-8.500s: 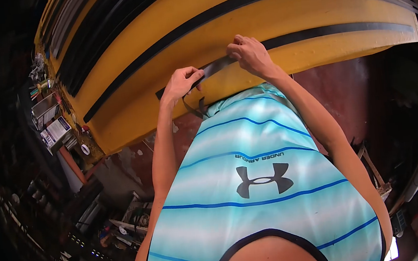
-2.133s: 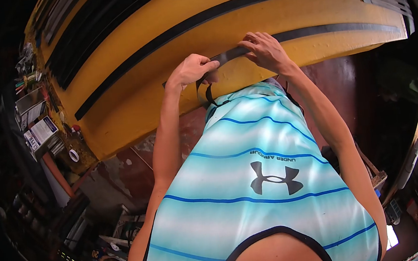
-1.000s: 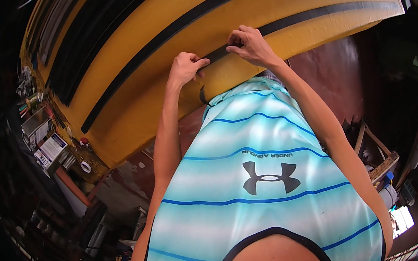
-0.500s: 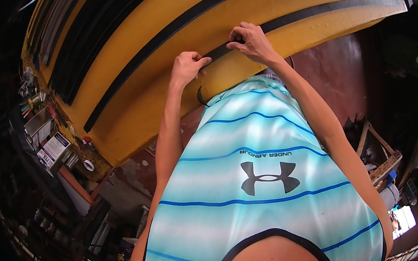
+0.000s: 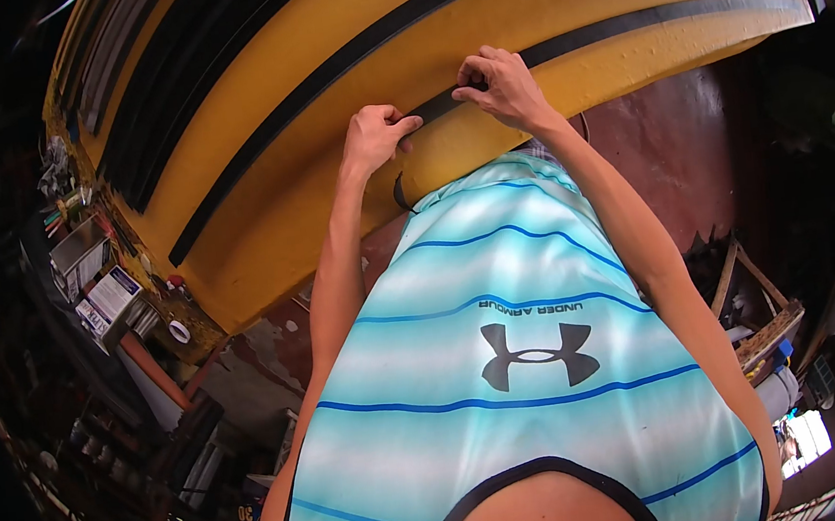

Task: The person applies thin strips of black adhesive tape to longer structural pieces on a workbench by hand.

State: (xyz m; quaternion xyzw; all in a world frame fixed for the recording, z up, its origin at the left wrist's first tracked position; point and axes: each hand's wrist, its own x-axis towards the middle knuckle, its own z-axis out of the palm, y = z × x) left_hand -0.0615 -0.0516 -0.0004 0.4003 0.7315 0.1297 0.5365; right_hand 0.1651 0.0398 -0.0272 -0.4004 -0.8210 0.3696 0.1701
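Note:
A long black strip (image 5: 617, 35) lies along the near side of a yellow work surface (image 5: 267, 260). At the strip's left end is my left hand (image 5: 376, 139), closed with thumb and fingers pinched on it. A little further right, my right hand (image 5: 507, 89) curls over the same strip, thumb and fingertips pinched together at its surface. A dark bit shows inside the curled right fingers, too shaded to tell apart from the strip. Beyond both hands runs a second black strip (image 5: 320, 84), lying apart from the first.
More dark strips (image 5: 185, 92) lie bunched at the far left. A short black piece (image 5: 400, 192) hangs at the near edge. Books or boxes (image 5: 109, 295) and a white tape roll (image 5: 178, 331) sit at the left corner. A wooden frame (image 5: 766, 327) stands lower right.
Both hands stay in nearly the same place on the strip. The right fingers have shifted only very slightly.

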